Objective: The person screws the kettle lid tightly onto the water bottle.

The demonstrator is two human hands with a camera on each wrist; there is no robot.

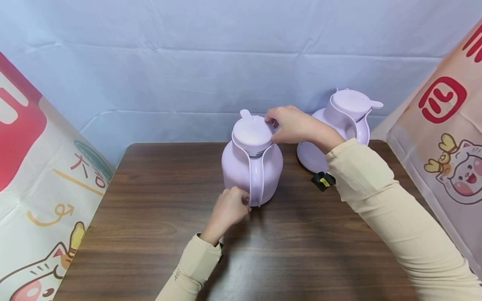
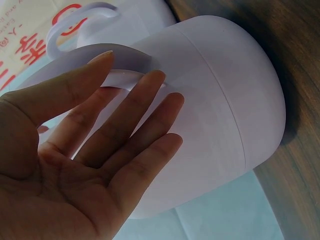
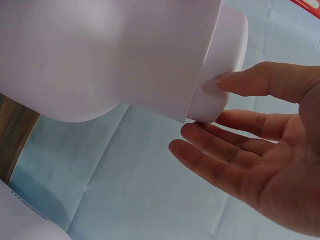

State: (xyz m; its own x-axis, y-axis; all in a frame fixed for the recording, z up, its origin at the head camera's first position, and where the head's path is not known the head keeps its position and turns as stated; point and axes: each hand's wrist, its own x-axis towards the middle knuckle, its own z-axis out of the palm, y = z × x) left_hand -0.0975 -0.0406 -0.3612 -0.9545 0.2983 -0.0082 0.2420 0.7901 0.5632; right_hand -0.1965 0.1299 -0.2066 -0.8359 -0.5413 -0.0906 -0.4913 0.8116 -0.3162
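A lavender thermos jug stands upright on the table, its handle facing me. My left hand pinches the lower end of that handle. In the left wrist view the thumb lies against the handle, and the other fingers extend beside the jug body. At the top, my right hand pinches the right edge of the round lid. The right wrist view shows the thumb on the lid's side and the index fingertip at its opposite edge.
A second lavender thermos jug stands at the back right, partly behind my right forearm. A black strap piece with a yellow mark shows by the right cuff. Pale blue cloth hangs behind the brown wooden table, with printed sheets at both sides.
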